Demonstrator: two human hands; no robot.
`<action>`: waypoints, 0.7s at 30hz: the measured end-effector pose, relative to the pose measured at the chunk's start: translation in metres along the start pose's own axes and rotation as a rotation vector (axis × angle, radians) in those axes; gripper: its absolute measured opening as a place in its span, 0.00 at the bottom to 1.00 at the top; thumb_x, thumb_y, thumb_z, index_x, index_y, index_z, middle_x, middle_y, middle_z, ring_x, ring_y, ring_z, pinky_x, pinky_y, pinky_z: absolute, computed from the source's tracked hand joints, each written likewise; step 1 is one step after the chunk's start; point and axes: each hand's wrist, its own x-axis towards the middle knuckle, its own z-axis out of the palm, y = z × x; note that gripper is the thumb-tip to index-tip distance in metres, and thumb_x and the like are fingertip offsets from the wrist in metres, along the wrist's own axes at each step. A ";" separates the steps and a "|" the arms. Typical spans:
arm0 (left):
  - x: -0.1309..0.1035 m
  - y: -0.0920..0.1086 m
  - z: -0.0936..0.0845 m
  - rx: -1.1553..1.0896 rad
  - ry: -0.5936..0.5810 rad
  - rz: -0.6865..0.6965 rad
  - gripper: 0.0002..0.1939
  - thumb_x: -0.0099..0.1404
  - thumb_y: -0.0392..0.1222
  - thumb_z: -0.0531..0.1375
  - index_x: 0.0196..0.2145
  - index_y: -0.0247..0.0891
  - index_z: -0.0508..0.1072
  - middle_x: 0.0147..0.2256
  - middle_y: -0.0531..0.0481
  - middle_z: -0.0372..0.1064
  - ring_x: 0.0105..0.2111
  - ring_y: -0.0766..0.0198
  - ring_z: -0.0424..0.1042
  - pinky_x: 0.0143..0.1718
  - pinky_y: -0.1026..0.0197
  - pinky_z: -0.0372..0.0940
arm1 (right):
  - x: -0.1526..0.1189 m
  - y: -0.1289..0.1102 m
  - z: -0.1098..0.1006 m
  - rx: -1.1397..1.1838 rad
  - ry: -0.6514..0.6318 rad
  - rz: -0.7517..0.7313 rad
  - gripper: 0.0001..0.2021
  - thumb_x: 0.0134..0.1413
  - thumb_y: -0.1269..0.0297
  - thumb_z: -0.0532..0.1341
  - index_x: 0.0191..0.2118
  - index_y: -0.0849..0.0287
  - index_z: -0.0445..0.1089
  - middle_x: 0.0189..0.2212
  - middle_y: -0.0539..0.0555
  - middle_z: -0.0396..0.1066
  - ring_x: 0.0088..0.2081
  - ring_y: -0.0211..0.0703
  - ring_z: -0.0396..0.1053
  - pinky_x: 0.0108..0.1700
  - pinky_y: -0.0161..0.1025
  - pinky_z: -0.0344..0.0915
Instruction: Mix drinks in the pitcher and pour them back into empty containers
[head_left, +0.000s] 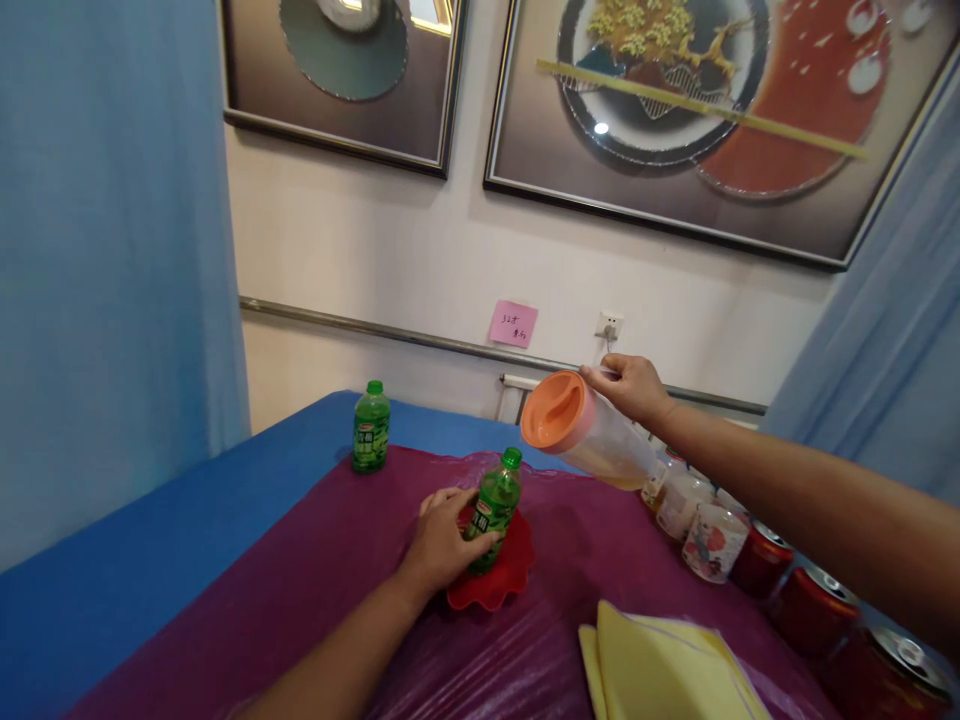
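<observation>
My left hand (pixel 442 545) is wrapped round a green plastic bottle (pixel 495 508), which stands slightly tilted over a red scalloped dish (pixel 514 568). The bottle's mouth looks uncapped. Up to the right, my right hand (pixel 634 388) grips the handle of a clear plastic pitcher (pixel 611 448) with an orange lid (pixel 556 412). The pitcher is tipped to the left, its lid end just above and right of the bottle's mouth. A little pale liquid lies low in the pitcher; no stream shows.
Another green bottle (pixel 371 428) stands at the back left. Along the right side are several glass jars (pixel 714 545) and red cans (pixel 814 610). A folded yellow cloth (pixel 667 665) lies in front on the purple sheet (pixel 330 580). Behind runs a wall rail (pixel 390 335).
</observation>
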 end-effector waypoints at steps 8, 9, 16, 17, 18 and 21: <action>0.000 -0.001 0.000 -0.011 0.020 0.013 0.31 0.51 0.54 0.72 0.52 0.43 0.77 0.48 0.43 0.75 0.51 0.46 0.72 0.58 0.44 0.61 | 0.005 -0.006 -0.002 -0.049 -0.014 -0.027 0.29 0.53 0.34 0.55 0.19 0.52 0.48 0.15 0.44 0.48 0.21 0.35 0.47 0.26 0.39 0.45; 0.000 -0.001 0.000 -0.011 0.019 0.010 0.32 0.51 0.54 0.71 0.52 0.42 0.77 0.48 0.42 0.75 0.51 0.46 0.71 0.58 0.44 0.61 | 0.006 -0.006 -0.002 -0.059 -0.010 -0.033 0.29 0.53 0.34 0.56 0.18 0.52 0.49 0.15 0.44 0.49 0.21 0.35 0.47 0.26 0.39 0.46; -0.001 -0.002 0.001 -0.006 0.024 0.011 0.33 0.51 0.54 0.72 0.53 0.41 0.77 0.47 0.43 0.75 0.50 0.46 0.72 0.57 0.45 0.61 | 0.009 -0.011 -0.001 -0.111 -0.036 -0.044 0.26 0.54 0.42 0.59 0.18 0.53 0.50 0.15 0.45 0.51 0.21 0.36 0.48 0.26 0.39 0.46; -0.001 -0.002 0.001 -0.006 0.025 0.011 0.33 0.51 0.54 0.72 0.53 0.41 0.77 0.47 0.43 0.75 0.51 0.46 0.72 0.57 0.45 0.61 | 0.009 -0.011 0.000 -0.115 -0.041 -0.046 0.25 0.54 0.42 0.59 0.18 0.53 0.50 0.15 0.45 0.52 0.21 0.36 0.48 0.26 0.39 0.46; -0.001 -0.002 0.002 -0.006 0.024 0.009 0.33 0.51 0.54 0.72 0.53 0.41 0.77 0.48 0.43 0.75 0.51 0.46 0.72 0.57 0.45 0.61 | 0.009 -0.012 0.000 -0.118 -0.045 -0.050 0.25 0.54 0.43 0.59 0.18 0.53 0.50 0.15 0.45 0.52 0.21 0.36 0.49 0.26 0.39 0.46; -0.001 -0.001 0.001 -0.003 0.016 0.003 0.33 0.51 0.54 0.72 0.53 0.42 0.76 0.48 0.43 0.75 0.51 0.47 0.72 0.57 0.46 0.61 | 0.009 -0.014 0.001 -0.127 -0.050 -0.059 0.25 0.54 0.44 0.60 0.18 0.53 0.50 0.15 0.46 0.52 0.21 0.36 0.49 0.26 0.39 0.46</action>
